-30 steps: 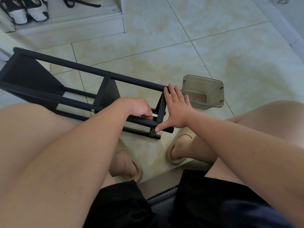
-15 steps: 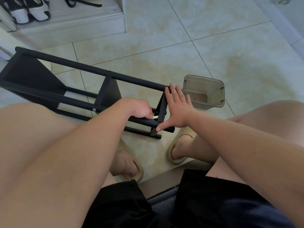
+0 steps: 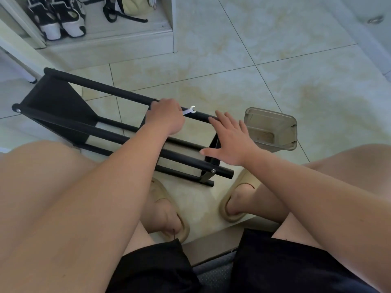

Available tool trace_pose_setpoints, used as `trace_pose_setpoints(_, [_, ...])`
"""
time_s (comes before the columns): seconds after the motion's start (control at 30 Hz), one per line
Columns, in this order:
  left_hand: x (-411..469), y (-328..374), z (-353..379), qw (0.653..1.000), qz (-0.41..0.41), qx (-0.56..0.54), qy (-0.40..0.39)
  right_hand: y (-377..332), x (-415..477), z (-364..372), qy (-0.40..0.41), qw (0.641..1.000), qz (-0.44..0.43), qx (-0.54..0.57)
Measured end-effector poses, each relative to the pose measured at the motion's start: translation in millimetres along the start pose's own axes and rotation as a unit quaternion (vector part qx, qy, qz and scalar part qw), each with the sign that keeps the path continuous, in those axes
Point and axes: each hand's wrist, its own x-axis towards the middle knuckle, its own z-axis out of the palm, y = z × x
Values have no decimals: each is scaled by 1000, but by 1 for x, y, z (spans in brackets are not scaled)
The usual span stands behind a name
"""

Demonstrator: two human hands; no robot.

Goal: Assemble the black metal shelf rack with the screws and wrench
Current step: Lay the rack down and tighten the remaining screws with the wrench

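Left hand (image 3: pixel 167 117) fisted (gripping wrench (image 3: pixel 189 111)), right hand (image 3: pixel 229 140) splayed

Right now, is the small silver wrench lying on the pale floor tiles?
No, the left hand grips the small silver wrench up against the top tube of the black metal shelf rack.

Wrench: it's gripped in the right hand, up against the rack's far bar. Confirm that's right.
Not right. The head view shows the left hand, not the right, gripping the wrench up against the rack's far bar. The right hand is open and holds no tool.
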Motion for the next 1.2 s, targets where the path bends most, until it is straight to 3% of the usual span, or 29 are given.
trace_pose_setpoints(0.07, [7, -16, -6, 995, -64, 22, 67, -20, -3, 5, -39, 997, -57, 14])
trace_pose_setpoints(0.13, [10, -32, -8, 988, -150, 34, 24, -37, -5, 17, -107, 990, -95, -14])
trace_pose_setpoints(0.2, [7, -45, -4, 981, -185, 17, -52, -44, -6, 30, -134, 982, -116, -71])
trace_pose_setpoints(0.3, [0, -52, 10, 981, -166, 26, -94, -40, -3, 38, -106, 979, -119, -128])
trace_pose_setpoints(0.5, [4, -35, 13, 990, -120, -70, -32, -2, 15, 26, -19, 985, -68, -157])
trace_pose_setpoints(0.67, [4, -5, 20, 985, -22, -165, -45, 49, 24, 1, 24, 987, 48, -153])
trace_pose_setpoints(0.8, [8, 13, 27, 974, 26, -213, -73, 71, 27, -15, -20, 972, 174, -153])
trace_pose_setpoints(0.87, [10, 17, 33, 977, 20, -206, -59, 66, 30, -15, -37, 979, 157, -125])
trace_pose_setpoints(1.0, [9, 9, 39, 986, -48, -155, -36, 35, 32, -1, -66, 996, 18, -56])
trace_pose_setpoints(1.2, [-7, -4, 47, 989, -69, -91, -91, 27, 27, -4, -80, 997, 12, -13])
